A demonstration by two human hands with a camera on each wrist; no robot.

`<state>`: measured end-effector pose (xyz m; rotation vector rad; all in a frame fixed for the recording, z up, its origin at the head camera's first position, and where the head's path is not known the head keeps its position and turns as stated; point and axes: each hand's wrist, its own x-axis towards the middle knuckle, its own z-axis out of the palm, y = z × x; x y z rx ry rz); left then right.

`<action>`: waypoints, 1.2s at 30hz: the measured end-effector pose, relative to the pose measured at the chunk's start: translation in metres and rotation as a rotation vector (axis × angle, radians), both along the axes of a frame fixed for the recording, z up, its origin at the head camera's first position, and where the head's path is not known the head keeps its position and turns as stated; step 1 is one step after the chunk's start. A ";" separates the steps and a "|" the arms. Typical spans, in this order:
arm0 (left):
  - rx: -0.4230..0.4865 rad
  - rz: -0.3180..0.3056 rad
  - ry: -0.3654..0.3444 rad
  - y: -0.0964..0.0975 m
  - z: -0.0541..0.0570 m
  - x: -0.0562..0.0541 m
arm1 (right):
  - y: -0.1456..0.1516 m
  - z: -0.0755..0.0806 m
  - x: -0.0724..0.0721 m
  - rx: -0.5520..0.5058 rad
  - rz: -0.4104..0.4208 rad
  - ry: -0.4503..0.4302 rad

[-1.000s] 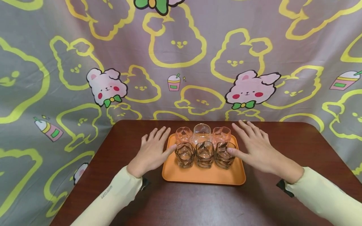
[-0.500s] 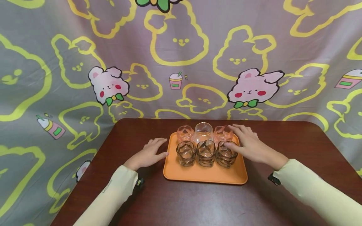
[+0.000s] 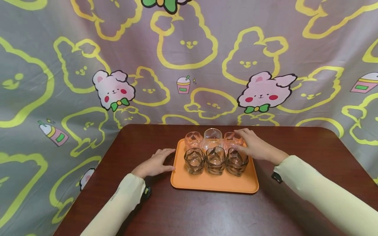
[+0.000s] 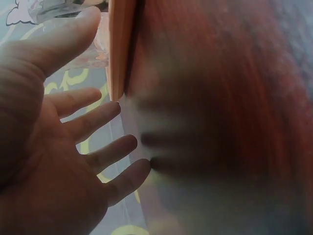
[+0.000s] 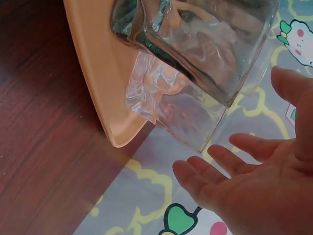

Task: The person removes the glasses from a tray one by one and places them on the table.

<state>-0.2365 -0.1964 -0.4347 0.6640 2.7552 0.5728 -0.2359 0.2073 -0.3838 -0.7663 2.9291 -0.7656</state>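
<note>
An orange tray [image 3: 212, 185] carries two rows of tumblers. In front stand three smoky brown glasses, the left [image 3: 194, 162], the middle [image 3: 215, 160] and the right one [image 3: 237, 164]. Behind them are a pink glass [image 3: 192, 140], a clear rounded glass [image 3: 212, 141] and a second pink glass [image 3: 230, 139]. My left hand [image 3: 153, 165] is beside the tray's left edge, fingers extended and thumb tip right at the rim. Over the right end of the glasses hovers my right hand [image 3: 257, 147], fingers loosely spread near the rim of the right pink glass [image 5: 171, 107], holding nothing.
The tray lies on a dark reddish-brown table [image 3: 307, 157] with rounded far corners. Right behind the table hangs a grey curtain [image 3: 203, 108] printed with yellow outlines and rabbit faces.
Both hands have come down. My left hand dropped toward the table beside the tray; my right hand moved left toward the right pink glass. Tray and glasses have stayed in place.
</note>
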 end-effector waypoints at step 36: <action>-0.022 -0.046 0.016 -0.003 -0.008 -0.004 | -0.016 0.001 -0.026 0.080 -0.120 -0.019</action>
